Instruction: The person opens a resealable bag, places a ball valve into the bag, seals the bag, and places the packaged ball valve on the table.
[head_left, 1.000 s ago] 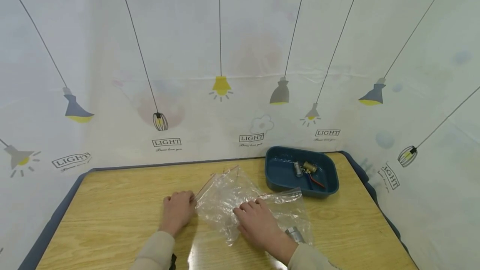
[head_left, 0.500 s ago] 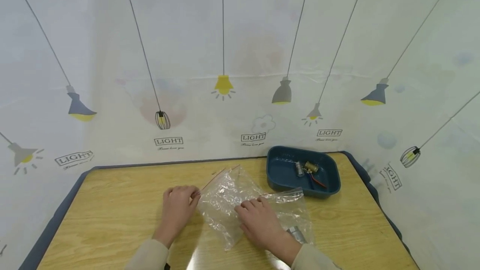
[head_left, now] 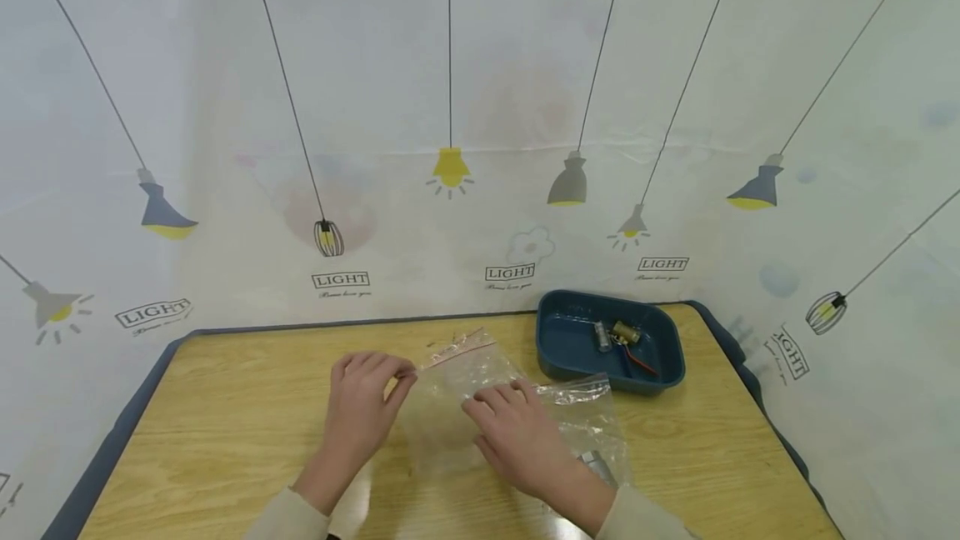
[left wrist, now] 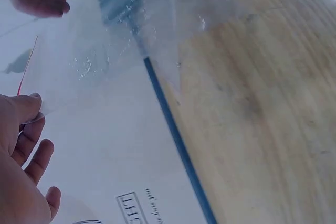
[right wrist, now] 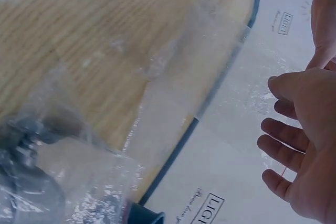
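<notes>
My left hand [head_left: 362, 407] pinches the edge of a clear zip bag [head_left: 480, 365] between thumb and fingertips, beside its red seal line. In the left wrist view the bag [left wrist: 100, 61] hangs as a thin sheet from that pinch, raised off the table. My right hand [head_left: 521, 440] is at the bag's right side, its fingers loosely bent and overlapping the film, with thumb and fingers apart in the head view. To its right lies a second clear zip bag [head_left: 592, 415] with a grey metal fitting [head_left: 597, 467] inside, partly hidden by the right wrist.
A dark blue tray [head_left: 555, 361] stands at the table's back right, holding a brass-coloured fitting [head_left: 625, 332], a silvery fitting [head_left: 602, 337] and a red lever handle [head_left: 641, 363]. The wooden table [head_left: 225, 415] ends at a lamp-printed curtain [head_left: 397, 232] behind.
My left hand has risen with the bag's edge, turning its thumb into view, and the bag is now stretched smoother. The right hand has shifted only slightly. The tray stays put.
</notes>
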Demonstrator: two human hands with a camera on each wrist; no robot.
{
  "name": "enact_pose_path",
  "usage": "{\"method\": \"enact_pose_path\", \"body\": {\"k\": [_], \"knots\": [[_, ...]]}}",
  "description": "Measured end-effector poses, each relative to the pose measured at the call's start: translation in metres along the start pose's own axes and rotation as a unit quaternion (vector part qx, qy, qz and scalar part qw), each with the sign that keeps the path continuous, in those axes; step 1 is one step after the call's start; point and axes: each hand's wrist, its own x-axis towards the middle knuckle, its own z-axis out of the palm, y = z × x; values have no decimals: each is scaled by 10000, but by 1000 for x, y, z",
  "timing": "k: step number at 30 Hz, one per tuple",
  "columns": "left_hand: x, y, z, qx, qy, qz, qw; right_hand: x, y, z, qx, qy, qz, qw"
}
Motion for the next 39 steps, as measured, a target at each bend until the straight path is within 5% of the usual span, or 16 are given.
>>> {"method": "enact_pose_path", "body": {"k": [9, 17, 22, 28, 34, 39], "knots": [[9, 18, -19, -8, 730, 872, 9935, 4, -4, -30, 255, 764, -316, 9962], [12, 21, -35, -149, 538, 1192, 9913, 10, -5, -45, 622, 1168, -227, 9909], [14, 20, -43, -49, 77, 1551, 9879, 11, -7, -53, 893, 1392, -178, 9861], [13, 26, -52, -97, -1026, 1791, 9784, 15, -10, -52, 1248, 1352, 37, 9829], [10, 33, -55, -299, -1844, 1747, 9667, 15, -11, -46, 1470, 1069, 322, 9828], [9, 33, -54, -366, -2188, 1629, 9614, 16, -13, -44, 1678, 900, 347, 9811]]}}
